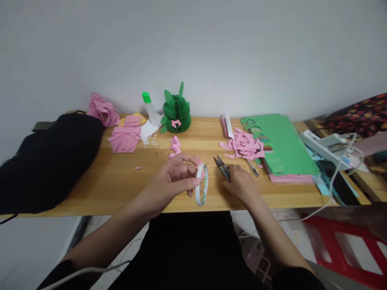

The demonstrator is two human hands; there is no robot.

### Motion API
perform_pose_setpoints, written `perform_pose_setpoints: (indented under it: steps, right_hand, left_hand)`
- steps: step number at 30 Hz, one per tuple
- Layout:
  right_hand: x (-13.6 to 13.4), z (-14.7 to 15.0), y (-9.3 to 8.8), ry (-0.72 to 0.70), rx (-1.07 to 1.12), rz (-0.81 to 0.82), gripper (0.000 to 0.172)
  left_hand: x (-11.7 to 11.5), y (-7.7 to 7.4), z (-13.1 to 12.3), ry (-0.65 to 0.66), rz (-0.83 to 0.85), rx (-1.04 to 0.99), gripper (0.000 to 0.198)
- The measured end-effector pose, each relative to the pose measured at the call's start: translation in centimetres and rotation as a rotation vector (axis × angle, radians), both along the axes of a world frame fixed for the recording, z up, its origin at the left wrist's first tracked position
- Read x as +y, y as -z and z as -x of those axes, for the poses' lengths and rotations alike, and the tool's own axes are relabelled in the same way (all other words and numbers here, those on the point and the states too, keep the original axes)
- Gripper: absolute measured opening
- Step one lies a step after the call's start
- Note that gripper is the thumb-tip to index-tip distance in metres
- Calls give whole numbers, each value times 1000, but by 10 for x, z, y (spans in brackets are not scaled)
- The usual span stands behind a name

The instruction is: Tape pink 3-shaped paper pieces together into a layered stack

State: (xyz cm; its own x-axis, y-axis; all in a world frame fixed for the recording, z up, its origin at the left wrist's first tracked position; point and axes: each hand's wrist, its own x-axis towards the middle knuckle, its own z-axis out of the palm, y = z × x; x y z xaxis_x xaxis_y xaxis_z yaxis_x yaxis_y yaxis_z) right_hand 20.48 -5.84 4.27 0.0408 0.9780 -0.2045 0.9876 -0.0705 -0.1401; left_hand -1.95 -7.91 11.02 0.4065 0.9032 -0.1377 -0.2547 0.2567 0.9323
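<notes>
My left hand (173, 181) pinches a narrow white roll of tape (198, 190) between thumb and fingers, above the table's front part. A bit of pink paper (198, 161) shows at the fingertips behind the roll. My right hand (240, 182) is closed round the handles of small dark snips (223, 167), whose blades point away and lie apart on the wood. Beyond my left hand are curved pink cutouts (175, 146). At the back stands a green folded-paper figure (177, 112) with leaf shapes and a pink piece on its front.
Pink scraps (244, 144), a craft knife (252, 167) and green sheets (284, 145) lie to the right, beside a power strip (325, 147) and phone (338, 181). Leftward are a glue bottle (149, 106), folded pink paper (124, 139) and a black bag (54, 161).
</notes>
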Motion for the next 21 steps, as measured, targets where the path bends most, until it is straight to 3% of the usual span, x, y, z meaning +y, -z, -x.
perform_pose_setpoints:
  steps: [5, 9, 11, 13, 17, 21]
  right_hand:
    - [2, -9, 5, 31, 77, -92, 19]
    - [-2, -25, -12, -13, 235, -173, 14]
    - [-7, -30, -28, -67, 510, -212, 24]
    - [-13, -32, -47, -104, 789, -264, 45]
    - [-20, -24, -75, -150, 826, -284, 60]
    - [-21, -13, -82, -158, 788, -295, 62]
  left_hand:
    - [2, -2, 0, 7, 30, -15, 26]
    - [2, -3, 0, 6, 77, -3, 27]
    - [3, -2, -1, 24, 82, -2, 27]
    - [4, -1, -2, 35, 74, 5, 28]
    - [4, 0, -4, 51, 42, 36, 28]
    - [3, -1, -6, 65, 29, 33, 29]
